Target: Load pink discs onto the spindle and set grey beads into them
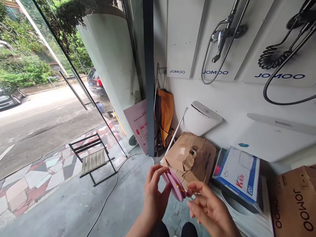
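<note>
A pink round spool (175, 186) is held up in front of me, tilted, with thin yellow and red strands across its groove. My left hand (157, 189) grips its left side between the thumb and the fingers. At the spool's lower right, my right hand (206, 204) has its thumb and index finger bent close together beside the strands. What lies between those fingertips is too small to make out.
Below stand cardboard boxes (199, 149), a blue and white box (238, 174) and a JOMOO carton (296, 197). A folding chair (93, 159) is at the left, near a cable (108, 194) on the floor. A dark post (149, 82) rises ahead.
</note>
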{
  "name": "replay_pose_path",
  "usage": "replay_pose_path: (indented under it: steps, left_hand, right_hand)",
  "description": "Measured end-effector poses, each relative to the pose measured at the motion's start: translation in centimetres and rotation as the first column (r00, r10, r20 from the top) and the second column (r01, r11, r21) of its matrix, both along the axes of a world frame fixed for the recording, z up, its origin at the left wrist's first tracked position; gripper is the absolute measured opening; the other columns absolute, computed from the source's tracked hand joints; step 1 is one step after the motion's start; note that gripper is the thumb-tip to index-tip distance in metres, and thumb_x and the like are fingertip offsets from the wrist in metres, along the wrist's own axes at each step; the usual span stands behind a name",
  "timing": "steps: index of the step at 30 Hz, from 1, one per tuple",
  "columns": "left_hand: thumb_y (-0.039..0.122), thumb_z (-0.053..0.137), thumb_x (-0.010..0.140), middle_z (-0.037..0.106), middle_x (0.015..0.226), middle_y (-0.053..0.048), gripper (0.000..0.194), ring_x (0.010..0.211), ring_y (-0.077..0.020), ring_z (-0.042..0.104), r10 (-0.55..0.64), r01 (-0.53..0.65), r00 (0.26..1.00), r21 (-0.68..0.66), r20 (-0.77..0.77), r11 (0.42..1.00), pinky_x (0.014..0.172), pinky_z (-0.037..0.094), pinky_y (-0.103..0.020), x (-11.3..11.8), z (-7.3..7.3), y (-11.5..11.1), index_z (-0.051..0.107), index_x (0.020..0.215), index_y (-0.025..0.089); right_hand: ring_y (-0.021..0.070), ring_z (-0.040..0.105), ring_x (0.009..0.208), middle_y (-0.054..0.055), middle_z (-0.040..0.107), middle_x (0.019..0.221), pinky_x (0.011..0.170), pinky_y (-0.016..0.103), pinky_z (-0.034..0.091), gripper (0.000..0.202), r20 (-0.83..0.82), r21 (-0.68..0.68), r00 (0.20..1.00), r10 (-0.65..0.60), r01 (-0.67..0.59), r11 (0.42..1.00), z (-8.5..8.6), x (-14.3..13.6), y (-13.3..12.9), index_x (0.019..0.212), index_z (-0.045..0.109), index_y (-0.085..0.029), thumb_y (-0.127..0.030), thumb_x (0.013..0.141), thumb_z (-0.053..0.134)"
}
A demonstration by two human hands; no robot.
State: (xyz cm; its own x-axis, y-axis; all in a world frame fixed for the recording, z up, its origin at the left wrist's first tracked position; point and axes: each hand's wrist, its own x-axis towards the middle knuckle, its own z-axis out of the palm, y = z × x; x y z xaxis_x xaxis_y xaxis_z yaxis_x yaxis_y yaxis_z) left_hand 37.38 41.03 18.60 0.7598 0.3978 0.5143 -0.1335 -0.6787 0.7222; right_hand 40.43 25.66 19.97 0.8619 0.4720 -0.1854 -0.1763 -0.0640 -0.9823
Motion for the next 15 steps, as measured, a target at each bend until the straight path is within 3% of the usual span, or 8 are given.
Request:
replay_pose_path:
  steps: [3, 8, 12, 15]
  left_hand:
    - [0.000, 0.057, 0.068, 0.055, 0.097, -0.003, 0.039, 0.090, -0.0170, 0.058, 0.009, -0.010, 1.000, 0.015, 0.015, 1.000, 0.076, 0.051, -0.030, 0.0, 0.1, -0.5, 0.055, 0.098, 0.024]
    - [0.003, 0.056, 0.069, 0.054, 0.098, -0.004, 0.035, 0.092, -0.0185, 0.056, 0.004, -0.005, 1.000, -0.080, -0.005, 0.997, 0.077, 0.052, -0.034, -0.1, 0.3, -1.0, 0.056, 0.098, 0.022]
    - [0.004, 0.054, 0.071, 0.054, 0.097, -0.003, 0.034, 0.091, -0.0165, 0.056, -0.038, 0.038, 0.999, -0.222, 0.007, 0.974, 0.076, 0.052, -0.030, -0.1, 0.4, -1.3, 0.056, 0.099, 0.023]
    - [0.009, 0.057, 0.070, 0.056, 0.099, -0.004, 0.032, 0.091, -0.0167, 0.056, -0.007, 0.000, 1.000, -0.356, -0.019, 0.935, 0.075, 0.051, -0.029, 0.0, 0.5, -1.3, 0.056, 0.099, 0.023]
  right_hand:
    - [0.0130, 0.048, 0.056, -0.001, 0.056, 0.064, 0.057, 0.025, 0.038, 0.033, 0.166, -0.096, 0.985, -0.039, 0.056, 0.994, 0.1, -0.1, 0.0, 0.081, 0.058, -0.020, -0.052, 0.075, 0.054]
    - [0.0139, 0.049, 0.056, 0.000, 0.055, 0.060, 0.052, 0.024, 0.035, 0.033, 0.253, -0.091, 0.964, -0.079, 0.104, 0.990, -0.2, -0.6, 0.0, 0.067, 0.057, -0.020, -0.051, 0.076, 0.054]
    - [0.0120, 0.043, 0.051, -0.002, 0.049, 0.054, 0.050, 0.024, 0.031, 0.036, 0.206, -0.074, 0.975, -0.085, 0.102, 0.992, -0.7, -0.8, 0.1, 0.062, 0.053, -0.019, -0.052, 0.074, 0.056]
    - [0.0104, 0.036, 0.050, -0.004, 0.041, 0.052, 0.050, 0.024, 0.028, 0.040, 0.107, -0.020, 0.992, -0.066, 0.068, 0.997, -0.5, -0.8, 0.1, 0.060, 0.051, -0.018, -0.056, 0.071, 0.057]
